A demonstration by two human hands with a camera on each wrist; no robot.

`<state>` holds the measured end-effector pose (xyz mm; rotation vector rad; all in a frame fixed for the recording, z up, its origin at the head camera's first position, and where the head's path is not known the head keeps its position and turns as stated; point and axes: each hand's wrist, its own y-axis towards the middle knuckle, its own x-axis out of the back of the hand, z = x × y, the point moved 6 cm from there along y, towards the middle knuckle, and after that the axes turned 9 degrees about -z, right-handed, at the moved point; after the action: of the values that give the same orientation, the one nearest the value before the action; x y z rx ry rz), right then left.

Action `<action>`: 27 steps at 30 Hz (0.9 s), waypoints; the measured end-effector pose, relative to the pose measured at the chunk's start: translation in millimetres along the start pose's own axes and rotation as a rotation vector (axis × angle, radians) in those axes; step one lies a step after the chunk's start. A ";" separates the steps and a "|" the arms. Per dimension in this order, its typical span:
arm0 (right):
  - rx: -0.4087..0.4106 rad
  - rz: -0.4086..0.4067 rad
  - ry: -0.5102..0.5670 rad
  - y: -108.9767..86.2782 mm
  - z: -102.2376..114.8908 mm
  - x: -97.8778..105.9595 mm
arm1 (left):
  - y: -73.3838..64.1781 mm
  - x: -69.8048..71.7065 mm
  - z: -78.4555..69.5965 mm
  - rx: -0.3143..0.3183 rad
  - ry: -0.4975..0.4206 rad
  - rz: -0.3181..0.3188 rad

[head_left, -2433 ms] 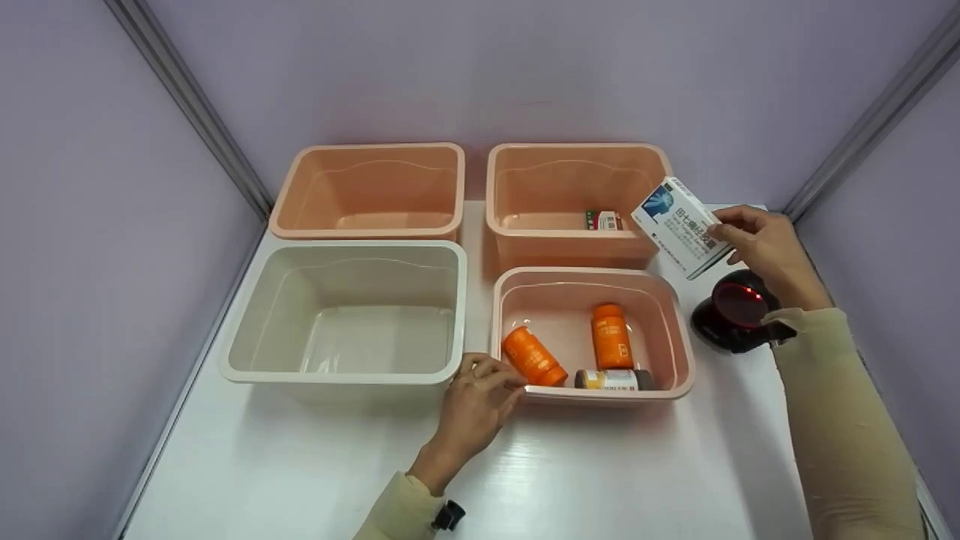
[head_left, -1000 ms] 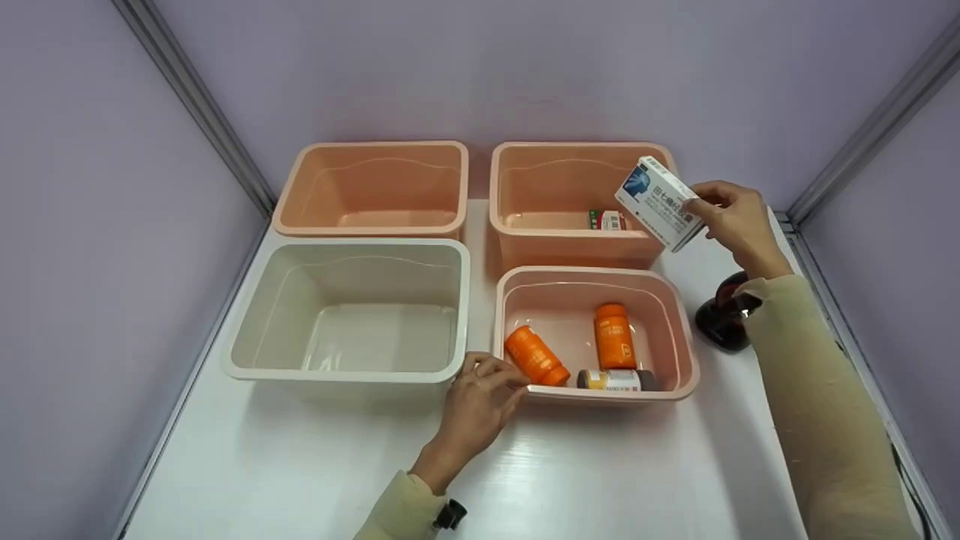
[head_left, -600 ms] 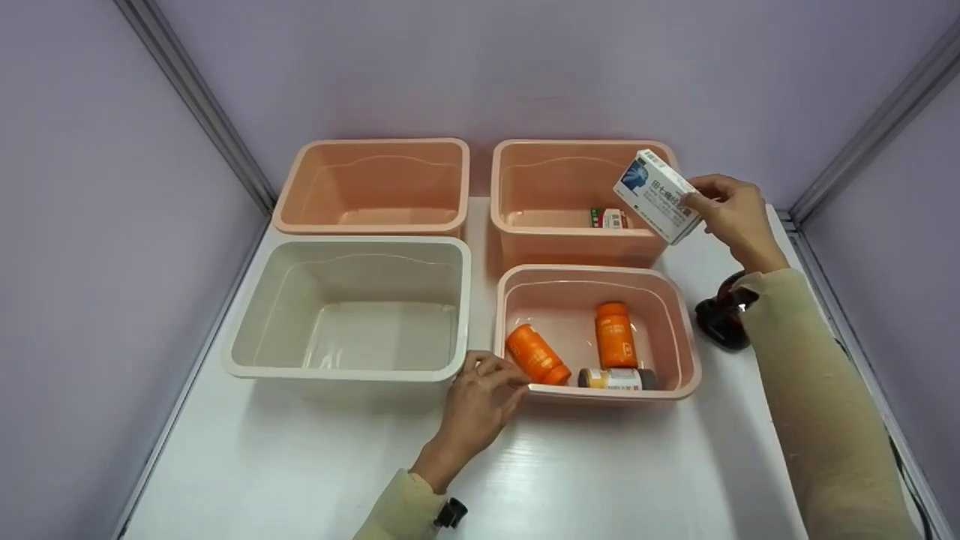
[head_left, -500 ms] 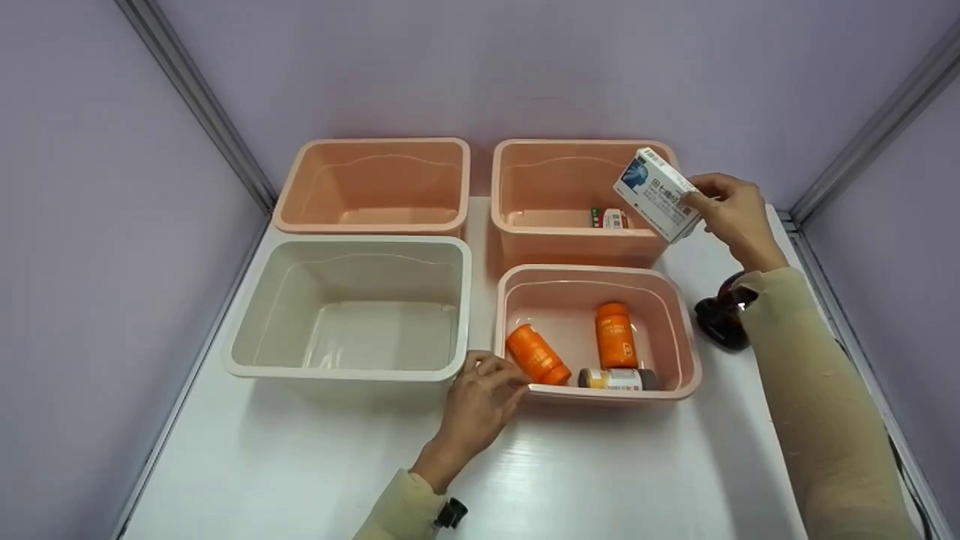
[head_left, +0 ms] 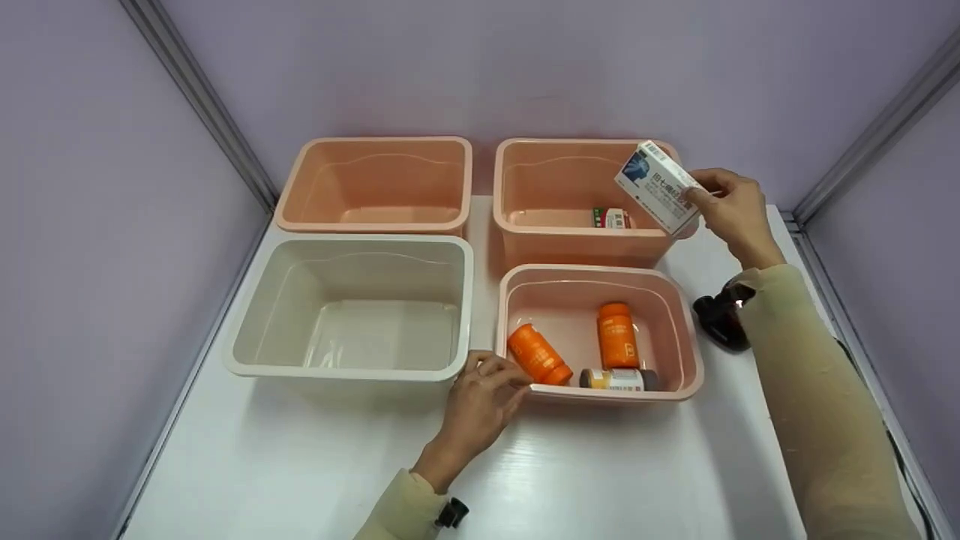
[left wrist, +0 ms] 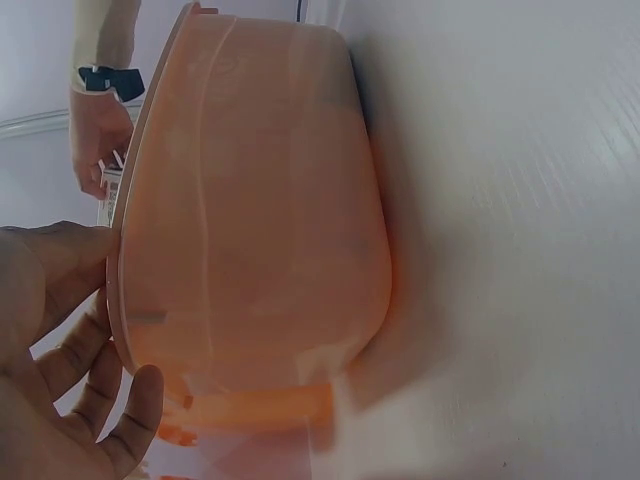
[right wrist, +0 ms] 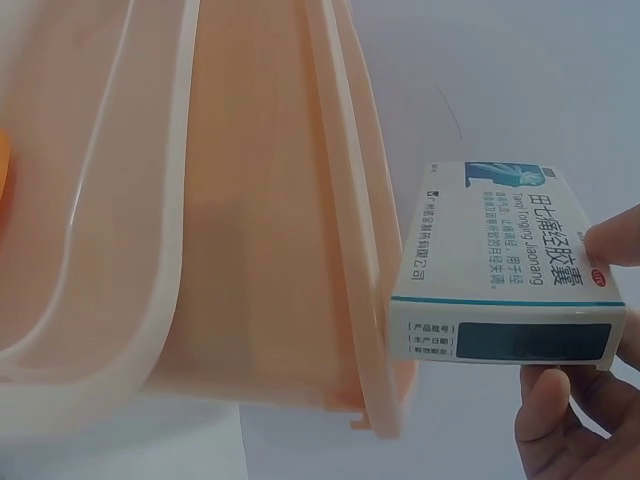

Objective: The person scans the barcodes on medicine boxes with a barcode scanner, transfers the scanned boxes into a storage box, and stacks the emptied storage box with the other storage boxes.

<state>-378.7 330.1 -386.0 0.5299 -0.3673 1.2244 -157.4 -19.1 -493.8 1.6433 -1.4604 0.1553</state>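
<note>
My right hand [head_left: 736, 214] pinches a white medicine box [head_left: 660, 187] by its right end, tilted above the right rim of the back right bin [head_left: 570, 232]. Blue artwork and Chinese lettering face up; the right wrist view shows the box [right wrist: 500, 245] close beside the bin's rim. Down in front, my left hand [head_left: 480, 405] holds the near left corner of the pink front right bin [head_left: 694, 360] between thumb and fingers. That bin contains two orange bottles [head_left: 617, 337] and a dark-capped bottle [head_left: 619, 379] with a white and yellow label, all lying down.
Inside the back right bin lies a small green, red and white box [head_left: 611, 218]. To the left stand an orange-pink bin [head_left: 375, 227] and, before it, a pale grey bin [head_left: 349, 373]. A black device [head_left: 721, 319] sits right of the bins, partly behind the sleeve.
My right hand has carried the medicine box leftward and farther back, from beside the back right bin to over its right rim. My left hand stays at the front bin's corner.
</note>
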 end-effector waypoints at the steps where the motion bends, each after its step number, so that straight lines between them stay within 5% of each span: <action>1: 0.002 -0.004 0.003 0.1 0.4 -0.3 | 0.0 0.2 -0.1 0.002 -0.001 0.000; 27: 0.154 -0.004 -0.137 -0.6 15.5 -26.6 | -1.7 1.5 -0.3 0.013 0.007 0.002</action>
<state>-386.0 300.2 -387.6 0.7492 -0.3892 1.2223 -155.4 -20.1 -493.6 1.6503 -1.4584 0.1725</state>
